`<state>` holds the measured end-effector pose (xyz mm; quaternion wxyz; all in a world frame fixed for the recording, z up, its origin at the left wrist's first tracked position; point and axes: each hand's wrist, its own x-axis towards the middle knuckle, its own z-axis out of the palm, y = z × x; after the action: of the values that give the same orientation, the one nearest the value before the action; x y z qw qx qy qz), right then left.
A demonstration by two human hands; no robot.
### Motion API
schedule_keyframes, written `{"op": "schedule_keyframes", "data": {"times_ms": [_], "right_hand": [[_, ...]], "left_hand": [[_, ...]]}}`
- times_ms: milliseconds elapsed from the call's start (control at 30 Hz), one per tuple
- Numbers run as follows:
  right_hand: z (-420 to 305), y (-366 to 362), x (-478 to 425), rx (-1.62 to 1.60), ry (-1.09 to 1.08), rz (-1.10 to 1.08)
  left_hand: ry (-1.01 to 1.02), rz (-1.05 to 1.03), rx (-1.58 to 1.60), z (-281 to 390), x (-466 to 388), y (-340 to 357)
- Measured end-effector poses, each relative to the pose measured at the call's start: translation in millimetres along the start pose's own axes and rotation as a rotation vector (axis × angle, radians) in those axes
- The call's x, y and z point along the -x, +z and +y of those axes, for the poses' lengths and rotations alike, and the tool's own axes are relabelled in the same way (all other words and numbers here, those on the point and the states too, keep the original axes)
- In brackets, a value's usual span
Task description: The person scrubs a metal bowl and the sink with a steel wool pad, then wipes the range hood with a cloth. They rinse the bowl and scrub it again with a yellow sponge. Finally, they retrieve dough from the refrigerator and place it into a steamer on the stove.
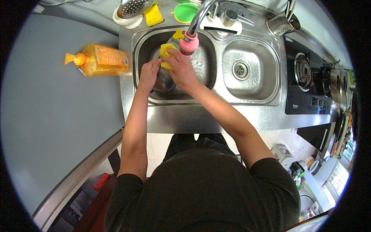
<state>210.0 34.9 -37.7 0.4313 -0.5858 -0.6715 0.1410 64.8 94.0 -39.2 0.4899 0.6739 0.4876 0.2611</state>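
Both hands are over the left basin [203,78] of a steel double sink. My right hand [182,69] grips a yellow sponge [167,50], its fingers bent over it. Close on the left, my left hand [150,72] has its fingertips drawn together beside the sponge; whether it holds the edge of something is hidden. A dark, rounded, shiny vessel [164,82] lies below and between the hands. A yellow piece with a flared end [178,34] shows just beyond the sponge. The faucet's pink nozzle [189,45] hangs beside my right hand.
An orange dish soap bottle [107,61] lies left of the sink. Behind the basins are a yellow sponge [153,15], a green round item [185,13] and a perforated steel utensil holder [281,24]. The right basin [252,87] has a drain. A gas stove [304,98] stands at right.
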Motion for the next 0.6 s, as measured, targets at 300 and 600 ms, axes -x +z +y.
{"op": "schedule_keyframes", "data": {"times_ms": [300, 600], "right_hand": [[109, -13, -33, -1.242, 0.903, -0.041], [121, 23, 41, -1.608, 1.212, 0.190]], "left_hand": [[-0.232, 0.083, 0.377, 6, 9, -33], [-0.360, 0.439, 0.976, -30, 18, -22]]}}
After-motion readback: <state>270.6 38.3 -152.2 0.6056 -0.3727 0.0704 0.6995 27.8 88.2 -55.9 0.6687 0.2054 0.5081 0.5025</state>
